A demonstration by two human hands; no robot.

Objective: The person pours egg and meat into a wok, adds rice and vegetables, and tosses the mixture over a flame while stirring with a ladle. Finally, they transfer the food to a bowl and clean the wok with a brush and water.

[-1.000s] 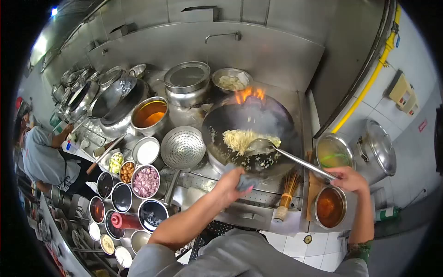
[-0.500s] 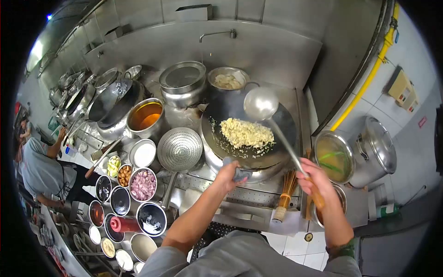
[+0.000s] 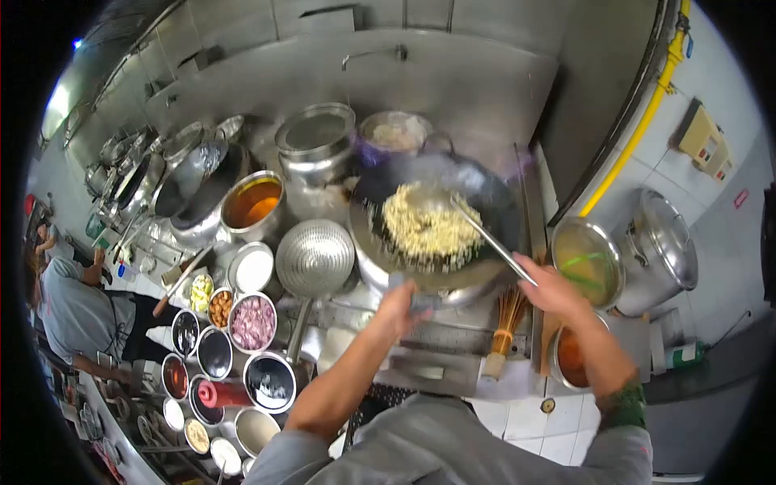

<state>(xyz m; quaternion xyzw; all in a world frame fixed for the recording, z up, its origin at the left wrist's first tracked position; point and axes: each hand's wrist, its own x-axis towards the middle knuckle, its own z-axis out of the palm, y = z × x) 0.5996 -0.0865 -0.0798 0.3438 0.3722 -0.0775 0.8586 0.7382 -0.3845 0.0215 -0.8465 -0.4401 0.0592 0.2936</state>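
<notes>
A large dark wok (image 3: 497,230) on the burner holds a pale yellow, chopped, noodle-like food (image 3: 432,234) with small white bits around it. My left hand (image 3: 396,311) is closed on a grey cloth (image 3: 423,302) against the wok's near rim; motion blurs its fingers. My right hand (image 3: 554,287) grips a long-handled ladle (image 3: 495,242) from the right side. The ladle's bowl is down in the food at the wok's middle, blurred and partly hidden. Bluish-purple flame (image 3: 370,153) shows around the wok's back edge.
Left of the wok lie a perforated strainer (image 3: 314,259), a pot of orange liquid (image 3: 253,206) and several ingredient bowls, one with chopped purple onion (image 3: 252,323). A bamboo brush (image 3: 505,331) and a pot (image 3: 588,263) are at right. Another person (image 3: 77,299) stands far left.
The ladle has come down from above the wok into the food, which is now more spread and blurred. My right hand has moved slightly up. Purple flame has appeared at the wok's back edge.
</notes>
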